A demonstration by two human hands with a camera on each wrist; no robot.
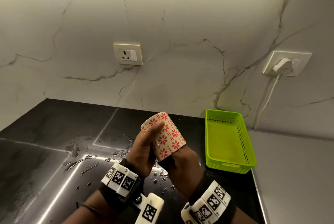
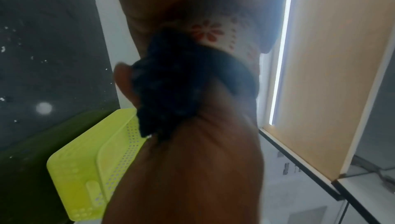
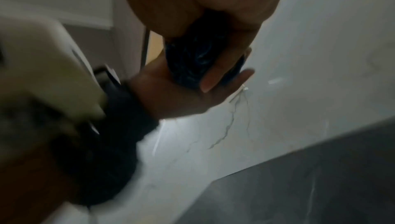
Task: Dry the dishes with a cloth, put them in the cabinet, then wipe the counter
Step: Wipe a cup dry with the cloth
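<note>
While the black counter [image 1: 54, 133] carries a spread of water droplets [image 1: 79, 151] from its middle toward six o'clock, the wiping step plainly waits; the drying of dishes comes first. At three o'clock of the hands a lime-green perforated basket [image 1: 227, 142] sits with nothing showing inside it, which suggests this mug is the last dish from it. Held above the counter near the middle of the head view, the mug [image 1: 165, 136] with red flower print lies tilted, its base toward eleven o'clock and its mouth toward five, so the interior can be reached. Curled round its side, the left hand [image 1: 144, 147] steadies it against twisting. At its mouth, the right hand [image 1: 182, 167] grips a dark cloth [image 2: 171, 84] bunched into the opening, probably to dry the inside. No cabinet door can be made out with certainty.
</note>
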